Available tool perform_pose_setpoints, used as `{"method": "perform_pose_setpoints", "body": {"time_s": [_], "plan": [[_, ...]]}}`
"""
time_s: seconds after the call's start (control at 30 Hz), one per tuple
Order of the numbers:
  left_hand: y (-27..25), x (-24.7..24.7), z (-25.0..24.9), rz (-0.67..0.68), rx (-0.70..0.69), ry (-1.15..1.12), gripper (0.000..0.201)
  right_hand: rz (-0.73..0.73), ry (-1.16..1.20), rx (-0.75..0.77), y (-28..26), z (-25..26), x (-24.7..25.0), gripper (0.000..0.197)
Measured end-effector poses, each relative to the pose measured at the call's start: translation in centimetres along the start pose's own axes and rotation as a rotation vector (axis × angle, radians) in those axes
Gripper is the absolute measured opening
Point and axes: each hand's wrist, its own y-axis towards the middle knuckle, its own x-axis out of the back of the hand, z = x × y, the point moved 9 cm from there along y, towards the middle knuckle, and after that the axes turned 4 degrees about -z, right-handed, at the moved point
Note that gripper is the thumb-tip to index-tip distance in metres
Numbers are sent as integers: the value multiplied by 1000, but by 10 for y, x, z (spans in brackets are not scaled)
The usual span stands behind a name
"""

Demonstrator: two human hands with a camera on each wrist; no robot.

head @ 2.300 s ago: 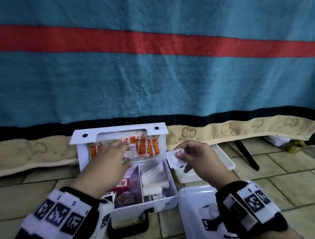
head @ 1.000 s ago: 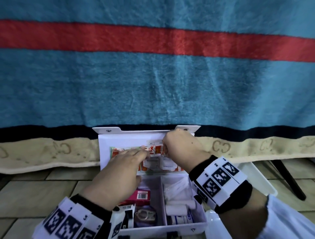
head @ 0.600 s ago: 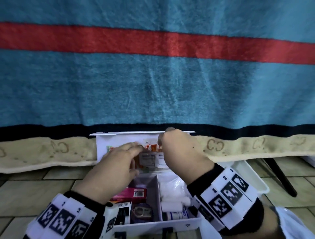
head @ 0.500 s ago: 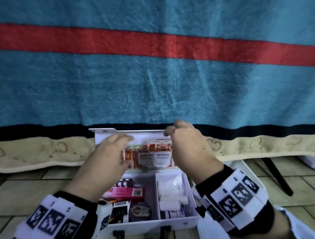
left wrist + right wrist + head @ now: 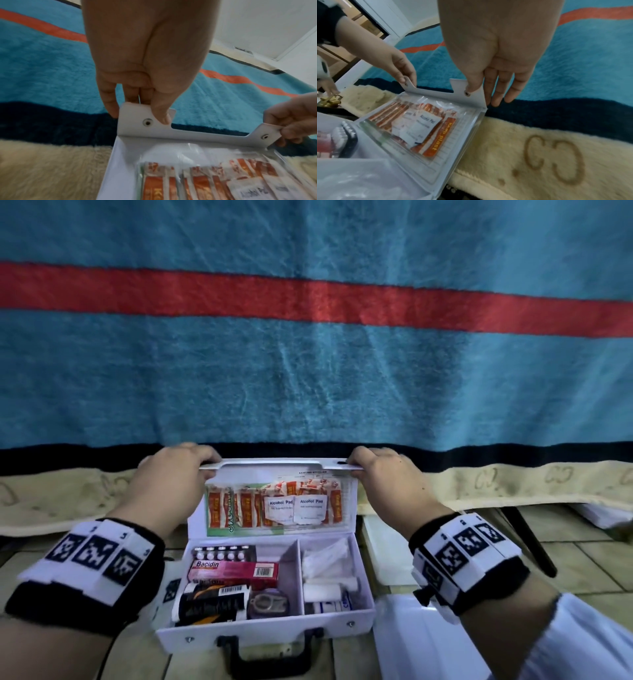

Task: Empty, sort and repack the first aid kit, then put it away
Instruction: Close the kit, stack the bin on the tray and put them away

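A blue blanket (image 5: 308,378) with a red stripe hangs behind the tiled floor (image 5: 41,583). At 6 o'clock the white first aid kit (image 5: 267,628) stands open. The left hand (image 5: 164,484) pinches the left tab of the lid (image 5: 281,467) at 10 o'clock, and the right hand (image 5: 387,484) pinches the right tab at 2 o'clock. Both wrists are raised, thumbs on the inner side.

The kit lid (image 5: 279,465) is looking like smooth matt white plastic; the sachets (image 5: 274,505) are gleaming under clear film, the blanket (image 5: 308,388) looking plush
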Motion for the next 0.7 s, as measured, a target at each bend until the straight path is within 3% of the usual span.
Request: {"method": "perform_pose_setpoints", "body": {"time_s": [0.33,0.43,0.6,0.7], "plan": [[-45,32,-6,-138,-2,-105,18,-31,96,28,-36,8,26,10],[-70,38,-5,-177,-10,-81,18,-21,105,68,-55,20,34,22],[-114,37,-7,-158,-24,-68,31,106,137,134,-89,34,20,23],[-138,22,-2,-69,19,-27,22,218,155,138,-111,35,0,24]]}}
